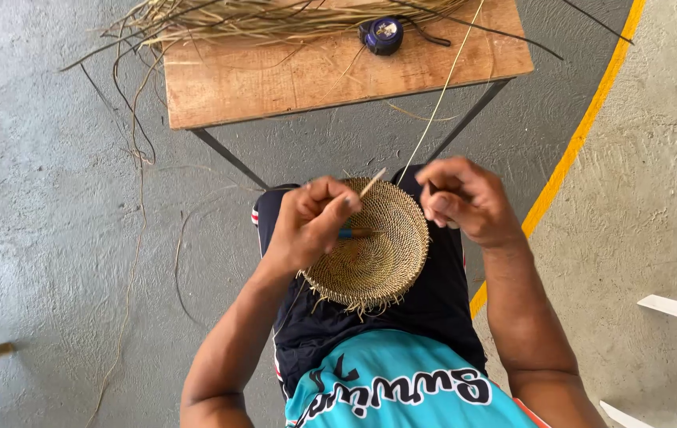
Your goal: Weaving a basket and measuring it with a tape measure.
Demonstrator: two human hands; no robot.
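Left hand (pixel 307 226): closed on basket (pixel 382 254) rim, blue tool (pixel 352 234) pinched
Right hand (pixel 465 200): strand (pixel 441 91) pinched taut
Table (pixel 275 79): tape measure (pixel 380 36), reeds (pixel 259 20) laid

A woven basket (pixel 370 246) rested on the person's lap, between the left hand (pixel 307 226) and right hand (pixel 465 198). Ahead stood a wooden surface (pixel 275 79), carrying a tape measure (pixel 382 35) toward its right and loose fibres (pixel 259 20) along its far edge.
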